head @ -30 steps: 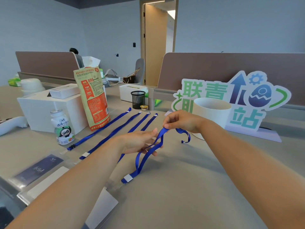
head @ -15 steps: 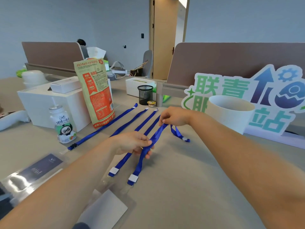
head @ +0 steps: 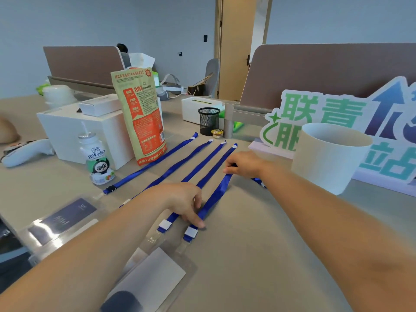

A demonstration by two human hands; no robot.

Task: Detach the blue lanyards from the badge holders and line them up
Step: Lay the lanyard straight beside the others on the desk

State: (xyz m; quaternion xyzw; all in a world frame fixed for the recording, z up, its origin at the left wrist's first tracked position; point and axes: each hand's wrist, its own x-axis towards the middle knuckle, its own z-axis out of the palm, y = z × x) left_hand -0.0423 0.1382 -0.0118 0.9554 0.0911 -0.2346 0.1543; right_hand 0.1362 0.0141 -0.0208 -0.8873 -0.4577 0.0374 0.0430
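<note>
Badge holders: clear plastic badge holders (head: 65, 216) are lying nearest on the left, the dark card's print too small to read.
Bottle: a small white drink bottle (head: 98, 161) is showing a cartoon panda under Chinese characters.
Pouch: a tan-and-orange stand-up pouch (head: 141, 115) is standing upright, its print mostly illegible.
Lanyards: four flat blue fabric lanyards (head: 193, 152) are lying side by side.
Left hand: the left hand (head: 180, 201) is pressing straight fingertips onto the fifth blue lanyard (head: 216, 194) near its white tag.
Right hand: the right hand (head: 244, 164) is pinching that lanyard's far end.
Sign: a cut-out foam sign (head: 324, 109) is reading "联青" in green and "站" in teal, behind a white cylindrical cup (head: 326, 158).
</note>
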